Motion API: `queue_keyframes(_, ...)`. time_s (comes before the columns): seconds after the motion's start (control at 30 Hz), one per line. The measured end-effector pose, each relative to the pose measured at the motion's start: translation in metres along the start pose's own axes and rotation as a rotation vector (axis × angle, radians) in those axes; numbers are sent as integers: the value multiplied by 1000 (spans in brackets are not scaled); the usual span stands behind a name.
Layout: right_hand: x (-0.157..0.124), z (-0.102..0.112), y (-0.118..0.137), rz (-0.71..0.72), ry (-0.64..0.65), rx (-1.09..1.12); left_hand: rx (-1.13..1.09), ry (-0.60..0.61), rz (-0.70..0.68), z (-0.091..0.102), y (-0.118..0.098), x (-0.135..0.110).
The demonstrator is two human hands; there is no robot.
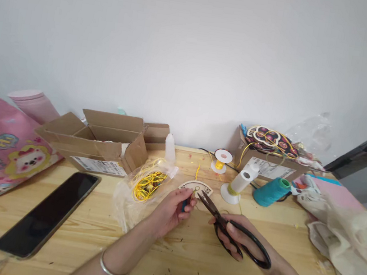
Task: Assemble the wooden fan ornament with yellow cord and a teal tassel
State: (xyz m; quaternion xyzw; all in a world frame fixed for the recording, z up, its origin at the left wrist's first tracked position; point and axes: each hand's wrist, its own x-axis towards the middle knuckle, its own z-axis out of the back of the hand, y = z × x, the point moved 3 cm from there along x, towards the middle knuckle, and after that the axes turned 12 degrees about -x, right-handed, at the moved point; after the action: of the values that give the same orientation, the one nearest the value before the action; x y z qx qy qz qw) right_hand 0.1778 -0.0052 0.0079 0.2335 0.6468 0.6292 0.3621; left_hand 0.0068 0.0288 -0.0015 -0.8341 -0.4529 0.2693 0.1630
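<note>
My left hand is closed in a pinch on a small teal thread bundle, largely hidden by the fingers. A thin pale strand seems to stand up from the fingertips. My right hand grips black-handled scissors, their blades slightly parted and their tips close to my left fingertips. Just beyond, a fan-shaped wooden piece with cut-out patterns lies on the table, partly covered by my left hand. A yellow braided cord extends from its top.
A clear bag of yellow cord lies left of my hands, near an open cardboard box and a phone. To the right stand a white spool, a teal thread cone and a filled box. Cream cloth covers the right edge.
</note>
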Motion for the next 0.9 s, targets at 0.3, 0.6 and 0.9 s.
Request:
queue_keyframes(0.3,6,0,1,-20,36,81,-55,-1,77,0,3,0)
queue_keyframes(0.6,6,-3,-4,-12,52,158,-62,10,82,1,3,-1)
queue_keyframes(0.9,8,-1,-3,3,38,89,-72,12,101,3,2,0)
